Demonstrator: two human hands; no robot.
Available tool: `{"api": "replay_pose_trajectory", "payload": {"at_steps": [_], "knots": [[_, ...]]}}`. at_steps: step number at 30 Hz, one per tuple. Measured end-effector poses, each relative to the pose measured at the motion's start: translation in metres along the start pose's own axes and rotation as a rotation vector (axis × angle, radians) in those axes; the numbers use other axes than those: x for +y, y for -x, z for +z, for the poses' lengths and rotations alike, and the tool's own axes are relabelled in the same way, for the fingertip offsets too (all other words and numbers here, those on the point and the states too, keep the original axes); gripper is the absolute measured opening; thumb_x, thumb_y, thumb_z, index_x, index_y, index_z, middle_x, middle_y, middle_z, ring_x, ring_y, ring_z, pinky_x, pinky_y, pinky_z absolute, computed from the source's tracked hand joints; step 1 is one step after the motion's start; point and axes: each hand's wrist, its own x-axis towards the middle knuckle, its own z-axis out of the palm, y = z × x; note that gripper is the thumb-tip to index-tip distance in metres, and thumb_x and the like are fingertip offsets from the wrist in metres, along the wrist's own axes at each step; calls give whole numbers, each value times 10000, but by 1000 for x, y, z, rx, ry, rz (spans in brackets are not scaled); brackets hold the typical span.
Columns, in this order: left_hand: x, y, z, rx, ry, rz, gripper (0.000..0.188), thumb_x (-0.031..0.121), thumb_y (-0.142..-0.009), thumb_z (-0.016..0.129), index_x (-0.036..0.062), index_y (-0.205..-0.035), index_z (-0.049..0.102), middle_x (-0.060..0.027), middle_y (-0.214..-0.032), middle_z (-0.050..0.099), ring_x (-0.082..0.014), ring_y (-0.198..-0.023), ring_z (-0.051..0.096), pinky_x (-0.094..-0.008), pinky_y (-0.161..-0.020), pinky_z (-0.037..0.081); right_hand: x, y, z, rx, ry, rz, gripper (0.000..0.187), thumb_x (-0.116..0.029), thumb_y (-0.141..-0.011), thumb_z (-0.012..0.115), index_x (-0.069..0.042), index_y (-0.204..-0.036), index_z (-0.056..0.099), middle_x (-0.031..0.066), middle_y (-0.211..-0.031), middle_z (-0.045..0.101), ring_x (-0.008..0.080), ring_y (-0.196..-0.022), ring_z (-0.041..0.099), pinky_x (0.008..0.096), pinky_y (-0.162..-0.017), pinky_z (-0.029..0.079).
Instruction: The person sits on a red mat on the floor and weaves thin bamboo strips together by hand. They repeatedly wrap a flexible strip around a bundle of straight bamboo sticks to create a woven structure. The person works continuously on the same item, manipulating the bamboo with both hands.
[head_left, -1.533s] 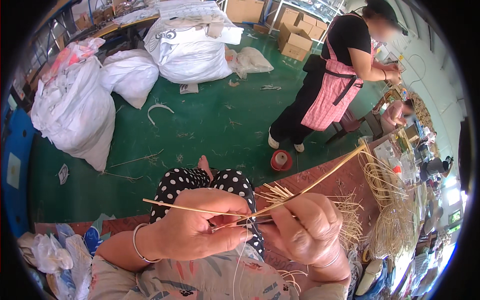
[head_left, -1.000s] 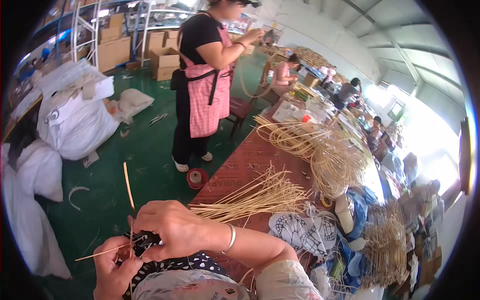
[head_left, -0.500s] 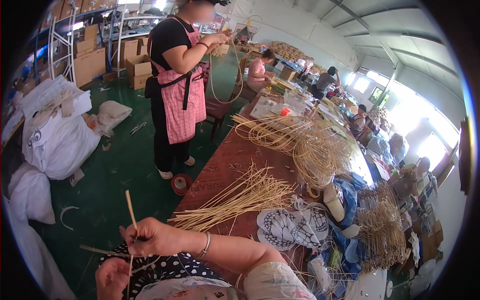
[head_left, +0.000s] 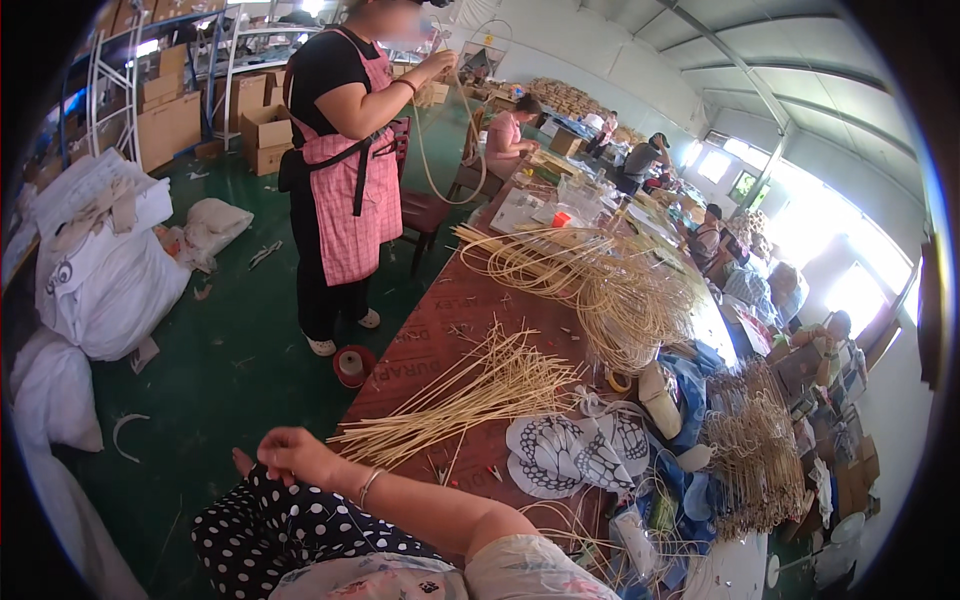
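Note:
My right hand [head_left: 298, 455] is raised over my lap, beside the near left edge of the table. Its fingers are curled in, and no strip shows sticking out of them; whether something small is inside I cannot make out. A bracelet circles that wrist. Below the hand lies polka-dot cloth [head_left: 300, 515] over my legs. My left hand is out of the picture. Close to my right forearm, a loose pile of thin, pale bamboo-like sticks [head_left: 475, 395] lies on the reddish-brown table [head_left: 420, 345].
Bent cane loops [head_left: 610, 290] lie farther along the table. Nearer are butterfly-wing-patterned fabric [head_left: 575, 455] and many wire hooks [head_left: 755, 450]. A person in a pink checked apron [head_left: 350, 210] stands across the left corner, holding a curved cane. White sacks [head_left: 110, 270] sit on the floor at left.
My left hand has dropped out of view. The strip and the thin piece that were between my hands no longer show. My right hand has moved slightly right and up.

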Motion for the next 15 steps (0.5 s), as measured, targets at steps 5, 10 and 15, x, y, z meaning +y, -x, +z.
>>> {"api": "replay_pose_trajectory", "payload": {"at_steps": [5,10,15], "knots": [[-24,23,-3,30,-4,-196,273,164,-818,557,-27,-1012,548,-143,-916,595,-246,-674,565,-321,-587,443,51,2,-6,126,60,99,164,-178,-810,577,-18,-831,550,22,-609,533,81,-475,482,202,-421,384],[-39,45,-3,39,34,-239,275,167,-820,554,-27,-1015,547,-143,-920,595,-248,-681,565,-322,-594,443,63,7,-16,232,96,158,165,-180,-799,587,-22,-824,546,15,-586,527,83,-459,480,202,-424,391],[-39,57,-12,55,68,-221,278,170,-821,551,-27,-1018,547,-143,-924,594,-251,-689,565,-322,-601,443,74,4,-14,235,157,183,169,-180,-795,591,-19,-815,541,15,-584,526,83,-464,482,208,-433,400]]}}
